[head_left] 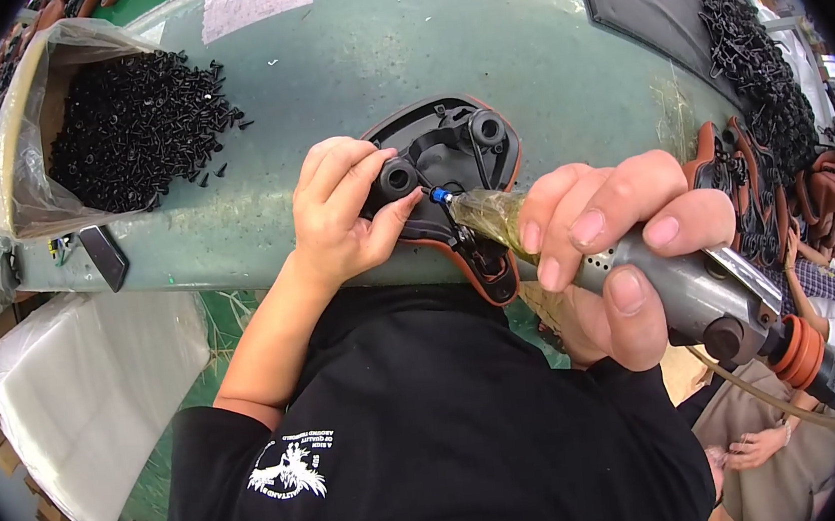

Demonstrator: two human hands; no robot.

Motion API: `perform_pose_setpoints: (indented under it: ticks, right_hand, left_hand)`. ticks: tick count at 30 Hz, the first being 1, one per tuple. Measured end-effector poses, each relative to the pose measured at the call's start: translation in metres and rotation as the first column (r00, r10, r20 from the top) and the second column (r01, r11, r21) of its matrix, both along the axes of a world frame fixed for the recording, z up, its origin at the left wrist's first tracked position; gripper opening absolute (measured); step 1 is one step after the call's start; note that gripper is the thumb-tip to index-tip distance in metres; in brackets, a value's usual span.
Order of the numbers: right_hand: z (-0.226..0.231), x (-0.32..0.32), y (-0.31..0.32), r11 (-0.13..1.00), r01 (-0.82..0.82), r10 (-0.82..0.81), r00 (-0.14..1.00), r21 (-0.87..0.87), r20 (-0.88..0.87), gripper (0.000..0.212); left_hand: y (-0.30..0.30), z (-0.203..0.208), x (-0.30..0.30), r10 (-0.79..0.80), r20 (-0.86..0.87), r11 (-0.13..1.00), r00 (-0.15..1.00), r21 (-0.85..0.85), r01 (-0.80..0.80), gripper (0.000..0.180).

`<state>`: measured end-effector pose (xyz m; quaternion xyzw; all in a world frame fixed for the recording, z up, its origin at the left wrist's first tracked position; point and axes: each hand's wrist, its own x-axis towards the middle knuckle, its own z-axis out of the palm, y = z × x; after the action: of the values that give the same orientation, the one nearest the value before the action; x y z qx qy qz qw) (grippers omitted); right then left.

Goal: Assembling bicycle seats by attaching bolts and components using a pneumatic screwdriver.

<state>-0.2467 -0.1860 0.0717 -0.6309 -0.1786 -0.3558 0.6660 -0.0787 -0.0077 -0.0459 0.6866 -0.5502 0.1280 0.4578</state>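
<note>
A bicycle saddle [486, 168] lies underside up at the table's near edge, its black shell trimmed in orange-brown, its narrow nose toward me. My left hand [342, 207] is closed on a black ring-shaped rubber part [396, 177] at the saddle's left rear corner. A matching ring [487, 128] sits at the right rear corner. My right hand [627, 240] wraps round a grey air screwdriver [677, 296], whose front end is covered in yellowish clear wrap. The blue tip [441, 196] points into the saddle beside my left thumb. Whether it touches a screw cannot be made out.
An open plastic-lined box [2, 170] at the left spills black screws [143, 126] onto the green table [320, 79]. A dark phone [105, 258] lies near the box. More saddles [824, 196] are heaped at the right, where another person [833, 296] sits. The screwdriver's hose trails right.
</note>
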Motion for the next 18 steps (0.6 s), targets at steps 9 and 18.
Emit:
perform_pose_setpoints:
  ticks: [9,18]
  right_hand:
    - [-0.008,0.026,0.020,0.999,-0.033,0.033,0.999,0.020,0.003,0.033]
    - [-0.018,0.047,0.044,0.997,0.056,-0.064,0.982,-0.048,-0.175,0.032]
  left_hand:
    - [0.006,-0.021,0.005,0.065,-0.147,0.998,0.987,0.000,-0.066,0.062]
    - [0.013,-0.021,0.000,0.078,-0.338,0.995,0.938,-0.035,-0.095,0.070]
